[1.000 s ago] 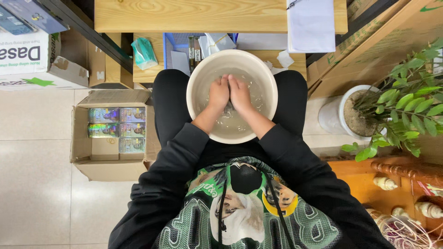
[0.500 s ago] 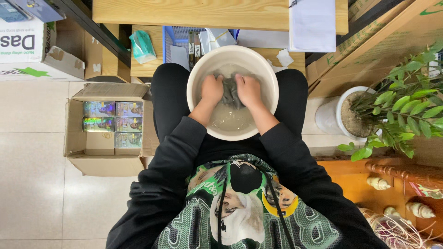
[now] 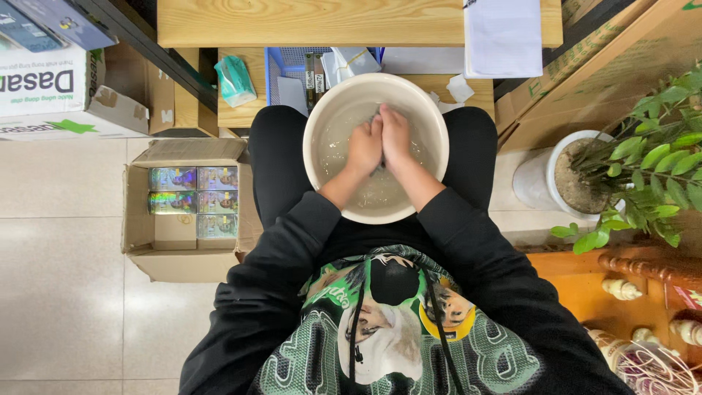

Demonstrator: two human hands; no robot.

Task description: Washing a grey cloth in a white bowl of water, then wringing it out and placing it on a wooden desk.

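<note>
Between your two hands, pressed together over the middle of the cream basin [image 3: 322, 124], lies a grey cloth [image 3: 378, 117], and only small bits of it show: a dark edge peeking past your fingertips on the far side, and a sliver below the heels of your palms. Your left hand [image 3: 363, 148] and right hand [image 3: 395, 137] are both curled shut around it, knuckles touching side by side, so neither hand is nearer; the cloth sits squarely in the shared grip. Its long axis appears to run away from you, along the line where your hands meet, though most of it is hidden and I cannot tell for certain. The basin rests on your lap, holding shallow cloudy water under your wrists.

To the left of your left hand, well apart on the floor, stands an open cardboard box [image 3: 139, 219] with shiny packets. To the right of your right hand sits a potted plant [image 3: 643, 175] in a white pot. Beyond your fingertips is a blue tray [image 3: 281, 69] on a wooden shelf [image 3: 241, 113].
</note>
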